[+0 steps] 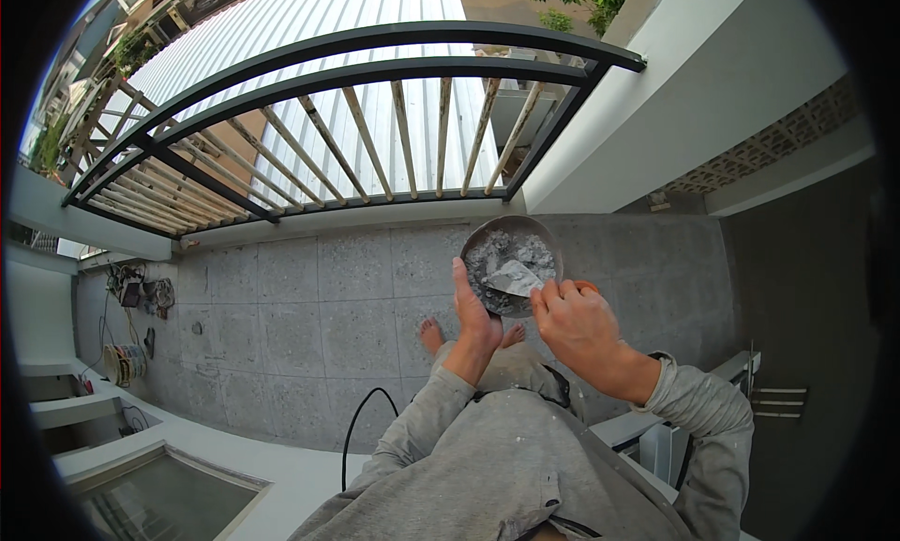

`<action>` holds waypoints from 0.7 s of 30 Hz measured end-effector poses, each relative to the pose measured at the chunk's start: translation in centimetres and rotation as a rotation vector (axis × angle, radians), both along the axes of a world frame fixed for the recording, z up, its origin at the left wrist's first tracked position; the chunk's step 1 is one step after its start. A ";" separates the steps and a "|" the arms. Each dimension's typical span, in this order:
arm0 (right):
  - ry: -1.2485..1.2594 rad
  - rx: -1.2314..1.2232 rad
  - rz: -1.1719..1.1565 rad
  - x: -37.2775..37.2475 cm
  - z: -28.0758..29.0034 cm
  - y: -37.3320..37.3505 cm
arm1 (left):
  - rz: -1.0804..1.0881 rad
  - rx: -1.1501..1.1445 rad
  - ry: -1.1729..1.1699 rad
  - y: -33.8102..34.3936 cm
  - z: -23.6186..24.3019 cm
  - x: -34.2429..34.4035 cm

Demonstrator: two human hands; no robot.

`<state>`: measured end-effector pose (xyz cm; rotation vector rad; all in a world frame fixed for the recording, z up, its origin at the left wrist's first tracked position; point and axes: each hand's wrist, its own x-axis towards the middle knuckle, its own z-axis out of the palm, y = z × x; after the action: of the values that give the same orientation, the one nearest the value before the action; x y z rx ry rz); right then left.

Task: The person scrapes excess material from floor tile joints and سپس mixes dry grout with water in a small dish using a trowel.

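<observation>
Head view looks down on a grey tiled balcony floor [309, 316] filling the middle of the frame, with a dark curved metal railing [356, 58] with pale balusters arcing across the upper half and a white wall [675, 100] at upper right. Person's grey long-sleeved top [506, 466] fills the lower centre; both forearms come up from there. Upper left of the floor, by the low wall, sits a clutter of cables and small tools [141, 297], too small to tell apart. A black cable [361, 419] loops on the floor at lower centre. Centre right, a round dark bowl [511, 260] holds grey lumpy mortar-like mix. Left hand [473, 316] grasps the bowl at its lower left rim, thumb pointing up along the edge. Right hand [577, 325] is clenched around a trowel's handle; the handle is mostly hidden by the fingers. Flat grey trowel blade [513, 278] lies in the mix, inside the bowl. Bare feet [431, 335] show on the tiles just below the bowl, partly hidden by the hands.
</observation>
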<state>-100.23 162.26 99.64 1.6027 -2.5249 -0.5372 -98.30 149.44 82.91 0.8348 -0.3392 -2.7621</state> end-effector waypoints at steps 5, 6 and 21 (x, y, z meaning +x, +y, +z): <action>-0.074 -0.069 -0.122 -1.6 1.9 1.0 | 0.014 -0.012 -0.017 -0.1 -0.5 0.4; -0.074 -0.070 -0.133 -2.1 2.1 0.7 | -0.001 -0.016 0.009 0.0 -0.2 0.4; -0.082 0.170 0.042 0.7 0.9 -1.5 | 0.009 0.080 -0.054 0.9 2.3 1.2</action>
<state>-99.51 160.81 100.57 1.7653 -2.5581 -0.7133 -97.08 150.36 85.17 0.9285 -0.2351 -2.7648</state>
